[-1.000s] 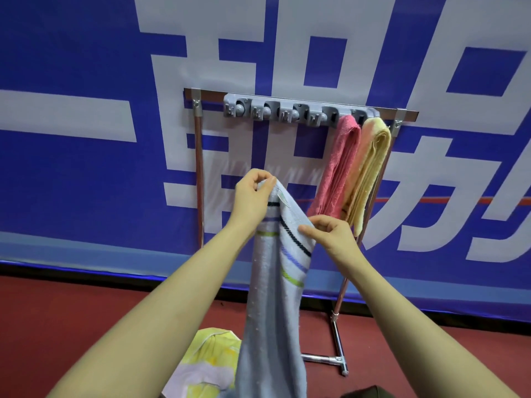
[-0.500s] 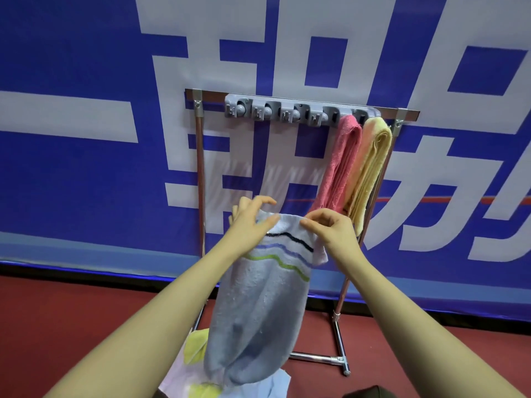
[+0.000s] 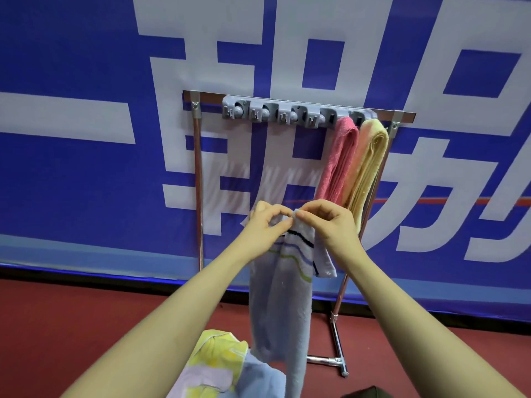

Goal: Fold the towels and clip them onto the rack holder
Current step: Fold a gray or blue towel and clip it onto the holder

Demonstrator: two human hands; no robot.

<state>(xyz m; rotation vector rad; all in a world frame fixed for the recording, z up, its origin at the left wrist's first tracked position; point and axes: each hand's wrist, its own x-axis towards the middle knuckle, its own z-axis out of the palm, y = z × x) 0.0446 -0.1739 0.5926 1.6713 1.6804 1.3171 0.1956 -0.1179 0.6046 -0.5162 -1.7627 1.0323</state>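
Note:
A light blue towel [image 3: 280, 297] with black, blue and green stripes hangs folded lengthwise in front of the rack. My left hand [image 3: 265, 228] and my right hand [image 3: 327, 225] pinch its top edge together, fingertips nearly touching. Above them a grey clip holder [image 3: 296, 112] is fixed to the metal rack [image 3: 198, 168]; its left clips are empty. A pink towel [image 3: 337, 162] and a yellow towel [image 3: 366, 168] hang folded from the clips at its right end.
A pile of yellow, lilac and blue towels [image 3: 218, 366] lies on the red floor [image 3: 71, 326] at the bottom centre. The rack's foot [image 3: 336, 360] juts forward at the lower right. A blue and white banner [image 3: 86, 168] covers the wall behind.
The hands came together at the towel's top edge, gathering the spread towel into a narrower hanging strip. The hands sit lower than one second ago.

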